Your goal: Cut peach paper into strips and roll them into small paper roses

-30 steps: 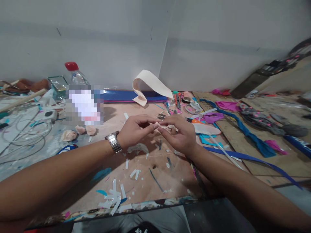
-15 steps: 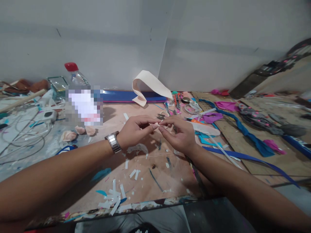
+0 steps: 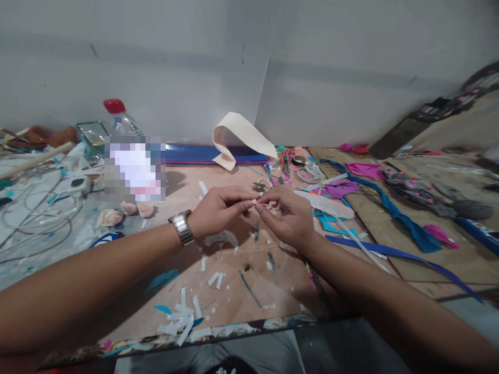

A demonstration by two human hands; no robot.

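Note:
My left hand and my right hand meet over the middle of the table. Thumb and fingertips of both are pinched on a small pale peach piece, mostly hidden by the fingers. It looks like thin foam or paper, though its exact kind is unclear. A metal watch circles my left wrist. Left of that hand lie a peach rolled flower and loose peach petals. Behind the hands, a wide cream strip curls against the wall. Small scissors lie just beyond my fingers.
White paper scraps litter the near table edge. At the back left stands a red-capped bottle, near a white power adapter with cables. Blue ribbon and a brown board occupy the right side, with purple scraps.
Both hands stay almost in place. The fingers have shifted slightly on the small peach piece, and a little more of it shows between them.

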